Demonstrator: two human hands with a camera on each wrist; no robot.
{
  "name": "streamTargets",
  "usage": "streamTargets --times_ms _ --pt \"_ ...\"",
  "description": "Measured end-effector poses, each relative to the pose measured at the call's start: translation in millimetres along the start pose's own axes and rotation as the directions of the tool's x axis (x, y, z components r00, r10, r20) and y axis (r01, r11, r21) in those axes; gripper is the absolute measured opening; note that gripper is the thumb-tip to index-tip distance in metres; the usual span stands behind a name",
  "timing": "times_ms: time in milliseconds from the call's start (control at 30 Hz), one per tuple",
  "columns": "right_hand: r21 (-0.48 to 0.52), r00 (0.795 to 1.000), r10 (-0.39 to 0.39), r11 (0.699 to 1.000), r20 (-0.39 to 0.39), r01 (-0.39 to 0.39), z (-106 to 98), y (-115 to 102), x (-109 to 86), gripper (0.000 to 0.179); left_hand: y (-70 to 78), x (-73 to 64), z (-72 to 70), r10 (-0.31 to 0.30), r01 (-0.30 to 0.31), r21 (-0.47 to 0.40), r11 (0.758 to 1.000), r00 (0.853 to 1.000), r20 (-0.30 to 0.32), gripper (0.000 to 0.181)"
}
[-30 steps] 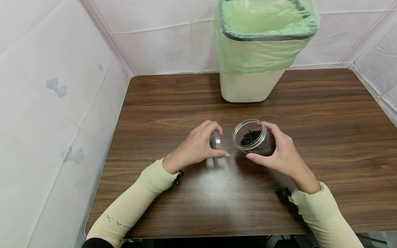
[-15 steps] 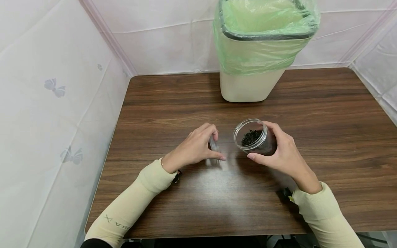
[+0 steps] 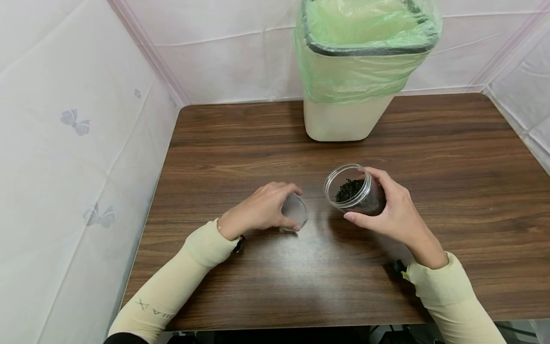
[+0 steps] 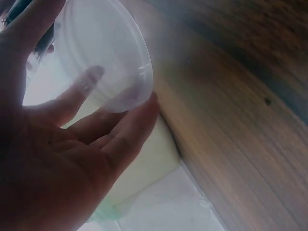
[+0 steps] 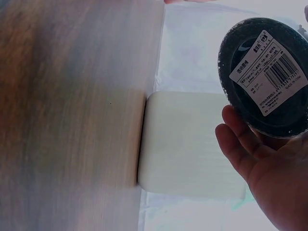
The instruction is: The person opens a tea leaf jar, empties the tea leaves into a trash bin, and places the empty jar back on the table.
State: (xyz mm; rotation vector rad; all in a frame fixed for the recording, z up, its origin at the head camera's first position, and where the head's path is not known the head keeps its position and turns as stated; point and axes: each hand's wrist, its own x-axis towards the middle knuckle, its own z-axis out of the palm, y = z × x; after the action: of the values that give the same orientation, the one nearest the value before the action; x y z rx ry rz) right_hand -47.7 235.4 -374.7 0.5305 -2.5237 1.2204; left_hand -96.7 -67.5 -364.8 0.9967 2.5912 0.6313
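Observation:
My right hand (image 3: 388, 210) grips a clear plastic jar (image 3: 353, 189) with dark dried leaves inside, held tilted just above the wooden table (image 3: 451, 157). In the right wrist view the jar (image 5: 267, 77) shows its base with a white barcode label (image 5: 267, 72), and the fingers (image 5: 240, 144) curl under it. My left hand (image 3: 263, 209) holds the jar's clear lid (image 3: 294, 212) down low at the tabletop, left of the jar. The left wrist view shows the lid (image 4: 103, 57) between thumb and fingers (image 4: 125, 130).
A cream waste bin (image 3: 343, 119) lined with a green bag (image 3: 361, 48) stands at the back middle of the table. White cloth walls (image 3: 64, 143) close in the left, back and right sides.
My left hand has carried the lid down and to the left, from upright beside the jar to nearly flat at the tabletop. The right hand and jar have hardly moved.

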Motion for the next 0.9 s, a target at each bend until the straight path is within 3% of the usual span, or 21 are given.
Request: streamTargets --times_ms 267,533,733,900 --pt "0.009 1.0 -0.001 1.0 -0.006 0.001 -2.0 -0.2 0.0 0.094 -2.5 1.7 3.6 -0.033 0.024 0.085 0.996 0.994 0.108 0.085" --pt "-0.002 0.999 -0.033 0.999 -0.023 0.033 -4.7 -2.0 2.3 0.094 -4.0 3.1 7.2 -0.025 0.012 0.122 0.992 0.994 0.107 0.088" --pt "0.016 0.997 -0.061 0.998 -0.045 0.062 -6.7 -3.6 4.5 0.097 -3.9 5.6 2.9 0.015 -0.016 0.075 0.997 1.0 0.005 0.065" --pt "0.023 0.997 -0.052 0.998 -0.056 0.053 -8.6 -3.0 4.9 0.099 -1.8 10.4 -5.6 0.048 -0.047 0.013 0.999 0.994 -0.1 0.049"
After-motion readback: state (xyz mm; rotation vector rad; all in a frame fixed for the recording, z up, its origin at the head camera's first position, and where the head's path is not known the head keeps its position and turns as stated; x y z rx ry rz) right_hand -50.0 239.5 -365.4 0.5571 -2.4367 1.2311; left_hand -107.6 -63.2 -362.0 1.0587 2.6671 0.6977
